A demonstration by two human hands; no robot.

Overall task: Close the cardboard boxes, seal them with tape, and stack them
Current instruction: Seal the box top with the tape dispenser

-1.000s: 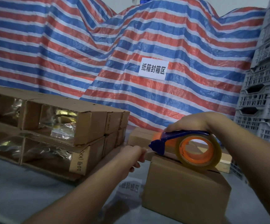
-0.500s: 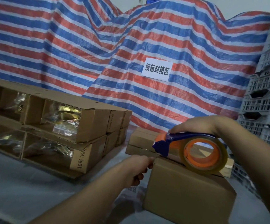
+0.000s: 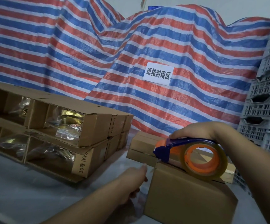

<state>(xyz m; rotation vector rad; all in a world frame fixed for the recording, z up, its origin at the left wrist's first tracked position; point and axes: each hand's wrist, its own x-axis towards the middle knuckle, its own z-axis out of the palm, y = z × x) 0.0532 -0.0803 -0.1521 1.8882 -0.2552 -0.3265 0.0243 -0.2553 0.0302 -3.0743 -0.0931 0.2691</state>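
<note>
Tape run is the relation that matters: the brown cardboard box (image 3: 187,193) sits on the pale table (image 3: 26,188) low and right of centre, and the seam along its closed top runs from the near-left edge away toward the far right. The blue-and-orange tape dispenser with its clear roll (image 3: 195,156) rests on that top, its cutter nose pointing at the near-left edge, so the roll lies along the seam's long axis.

The right hand (image 3: 194,130) is the one on the work: it lies over the dispenser's blue handle with fingers curled round it, clamped on the tool. The left hand (image 3: 135,178) is just beside the box's near-left corner, below the cutter nose, fingers drawn together; it seems to pinch the free end of the clear tape against that corner, though the tape itself is too faint to confirm, so I cannot tell what it grips.

Judging from this, the strip is being started or finished at this edge.

Behind the box, touching or nearly touching it, lies a second closed cardboard box (image 3: 140,146). To the left stand two layers of open cardboard boxes with shiny bags inside (image 3: 63,131). A red, white and blue striped tarpaulin (image 3: 82,54) hangs behind.
</note>
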